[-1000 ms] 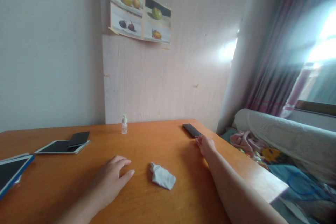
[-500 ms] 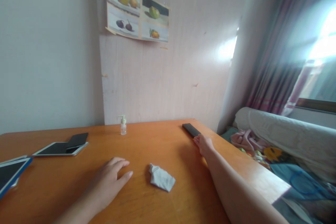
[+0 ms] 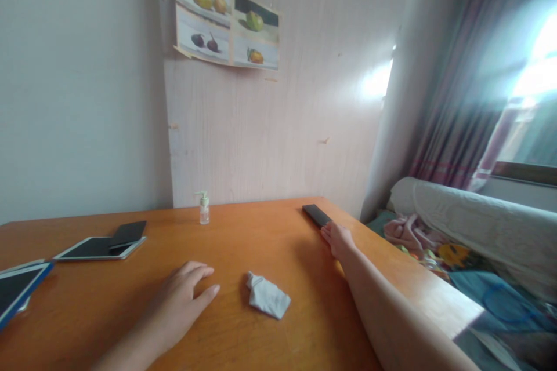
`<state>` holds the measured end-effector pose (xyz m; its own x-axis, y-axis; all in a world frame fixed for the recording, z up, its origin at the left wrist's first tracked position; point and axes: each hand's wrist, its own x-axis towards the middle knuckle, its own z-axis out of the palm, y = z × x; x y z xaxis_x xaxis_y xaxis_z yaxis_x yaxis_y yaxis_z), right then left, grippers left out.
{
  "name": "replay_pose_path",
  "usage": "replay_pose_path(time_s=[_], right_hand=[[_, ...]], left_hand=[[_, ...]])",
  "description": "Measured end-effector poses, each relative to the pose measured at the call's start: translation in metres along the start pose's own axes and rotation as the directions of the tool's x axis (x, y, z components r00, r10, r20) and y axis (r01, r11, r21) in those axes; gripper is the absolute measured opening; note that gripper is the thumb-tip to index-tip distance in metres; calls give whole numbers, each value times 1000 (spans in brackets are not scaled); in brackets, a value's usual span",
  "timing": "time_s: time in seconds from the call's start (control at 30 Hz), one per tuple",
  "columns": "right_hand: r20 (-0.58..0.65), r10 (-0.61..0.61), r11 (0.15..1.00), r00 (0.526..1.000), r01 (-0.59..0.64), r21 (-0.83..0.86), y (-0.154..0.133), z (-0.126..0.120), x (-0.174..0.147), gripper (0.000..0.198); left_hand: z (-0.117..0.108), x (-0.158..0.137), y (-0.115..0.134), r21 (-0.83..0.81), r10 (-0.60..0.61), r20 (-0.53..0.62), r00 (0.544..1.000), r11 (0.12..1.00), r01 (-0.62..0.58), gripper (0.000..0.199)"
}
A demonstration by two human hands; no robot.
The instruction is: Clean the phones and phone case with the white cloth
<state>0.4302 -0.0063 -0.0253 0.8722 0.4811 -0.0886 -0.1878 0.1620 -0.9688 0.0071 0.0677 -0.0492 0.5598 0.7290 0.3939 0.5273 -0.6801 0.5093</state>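
Observation:
On the right of the wooden table (image 3: 270,232), my right hand (image 3: 338,237) is stretched out to the near end of a long, flat black object (image 3: 315,214). Its fingers are curled at that end, and my hand hides part of the object, whose exact kind I cannot make out. My left hand (image 3: 187,293) rests over the table at the left with thumb and fingers apart, holding nothing. Between my two hands lies a crumpled light grey cloth (image 3: 268,297), touched by neither.
A small clear pump bottle (image 3: 204,210) stands near the wall. At the left lie a white-framed tablet (image 3: 87,247) with a black flat item (image 3: 128,233) on it, and a blue-edged tablet (image 3: 21,287). Beyond the table's right edge are heaped fabrics (image 3: 413,232).

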Motion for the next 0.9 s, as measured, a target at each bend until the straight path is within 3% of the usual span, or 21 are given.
replay_pose_path(time_s=[0.17, 0.27, 0.37, 0.43, 0.5, 0.53, 0.6, 0.63, 0.7, 0.8, 0.9], right_hand=[[6, -43, 995, 999, 43, -91, -6, -1, -10, 34], [34, -113, 977, 993, 118, -178, -10, 2, -26, 23], [188, -179, 943, 966, 223, -246, -12, 13, -53, 10], [345, -177, 922, 922, 278, -271, -11, 23, -78, 9], [499, -144, 905, 854, 318, -283, -9, 31, -104, 12], [589, -122, 889, 799, 352, -294, -8, 34, -116, 15], [820, -81, 761, 567, 566, -316, -6, 38, -137, 19], [879, -37, 718, 476, 624, -308, -5, 38, -146, 20], [930, 87, 648, 357, 689, -325, -2, 38, -158, 26], [947, 169, 535, 272, 782, -320, 3, 38, -163, 35], [950, 138, 441, 280, 841, -312, 10, 40, -157, 24]], left_hand=[[-1, -1, 4, 10, 2, -9, 1000, 1000, -2, 37], [-4, -2, 8, -2, 4, -6, 1000, 1000, -4, 36], [-5, -3, 11, -2, -4, -9, 1000, 1000, 4, 35], [-5, -4, 14, -4, -4, -17, 1000, 1000, 4, 33], [-6, -5, 18, -17, -13, -30, 999, 1000, 12, 30], [-6, -6, 19, -28, -17, -39, 999, 999, 16, 29], [-6, -7, 21, -52, -43, -45, 998, 998, 41, 28], [-6, -7, 21, -65, -60, -44, 997, 996, 57, 29], [-7, -6, 21, -114, -96, -44, 994, 989, 90, 31], [-7, -5, 18, -155, -140, -58, 988, 979, 130, 32], [-8, -5, 16, -164, -159, -68, 985, 976, 147, 34]])
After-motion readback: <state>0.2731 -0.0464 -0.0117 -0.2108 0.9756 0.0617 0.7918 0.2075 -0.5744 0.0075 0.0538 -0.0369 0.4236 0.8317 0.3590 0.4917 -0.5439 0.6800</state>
